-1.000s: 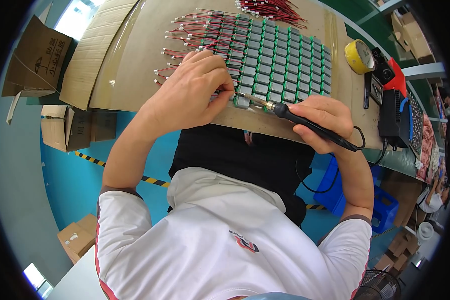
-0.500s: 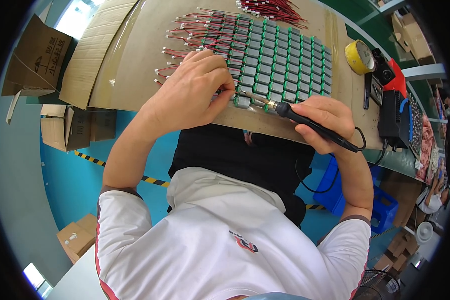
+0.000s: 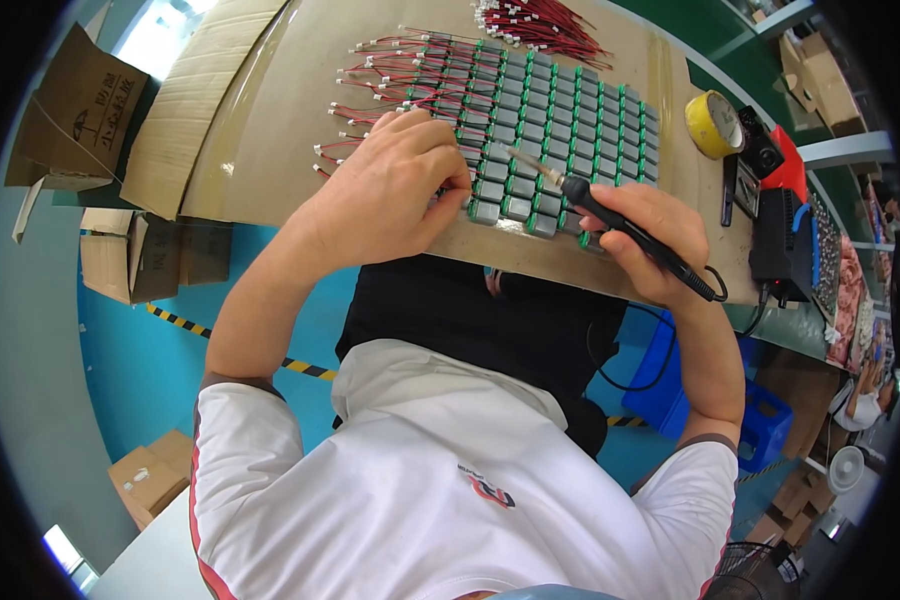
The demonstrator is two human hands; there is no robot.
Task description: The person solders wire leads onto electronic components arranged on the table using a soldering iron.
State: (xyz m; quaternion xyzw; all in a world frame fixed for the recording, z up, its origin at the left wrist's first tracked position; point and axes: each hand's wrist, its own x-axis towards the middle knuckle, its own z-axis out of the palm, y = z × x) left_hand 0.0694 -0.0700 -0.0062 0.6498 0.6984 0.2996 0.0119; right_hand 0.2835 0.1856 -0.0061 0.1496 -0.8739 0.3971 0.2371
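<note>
My right hand (image 3: 658,238) grips a black-handled soldering iron (image 3: 630,235), its metal tip pointing up and left above the rows of small grey cells (image 3: 558,115) with green ends. The tip is apart from my left hand's fingers. My left hand (image 3: 395,180) is closed in a pinch at the near left edge of the rows; what lies between its thumb and fingers is hidden. Around and beyond this hand, red and black wire leads (image 3: 380,70) with white connectors run leftward from the left-hand cells.
A bundle of loose leads (image 3: 542,28) lies at the table's far side. To the right are a yellow tape roll (image 3: 714,125) and a black box-shaped unit (image 3: 782,255) with a cord. An open cardboard box (image 3: 75,115) stands left; a blue stool (image 3: 660,370) is below the table.
The soldering iron's tip has moved up and right, away from my left fingertips. My left hand keeps its pinch in nearly the same place.
</note>
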